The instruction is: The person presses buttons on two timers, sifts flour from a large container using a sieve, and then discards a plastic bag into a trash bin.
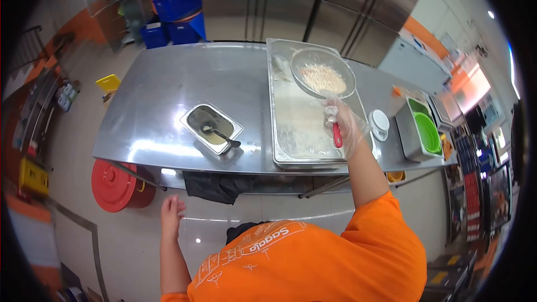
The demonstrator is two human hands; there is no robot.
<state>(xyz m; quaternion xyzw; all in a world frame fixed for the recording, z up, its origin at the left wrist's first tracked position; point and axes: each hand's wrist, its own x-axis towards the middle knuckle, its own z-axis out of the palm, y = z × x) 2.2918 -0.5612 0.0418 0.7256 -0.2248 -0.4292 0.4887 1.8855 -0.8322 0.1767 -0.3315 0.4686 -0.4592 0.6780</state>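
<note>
My right hand (pixel 340 120), in a clear plastic glove, is closed around the red handle (pixel 337 135) of a sieve. The round sieve (pixel 323 72) holds pale, crumbly bits and rests over the upper part of a large metal tray (pixel 272 106). Whitish powder lies in the tray below it. My bare left hand (pixel 173 207) hangs off the table's front edge, fingers loosely curled; whether it is open or closed is unclear. Left of the tray, a small metal pan (pixel 196 135) contains a dark-handled spoon (pixel 221 135).
The steel table (pixel 162 89) spans the view. A white lidded container (pixel 380 120) and a metal bin with a green bowl (pixel 427 132) stand at the right. A red lidded bucket (pixel 114 183) is on the floor, left front. Blue crates (pixel 179 3) stand behind.
</note>
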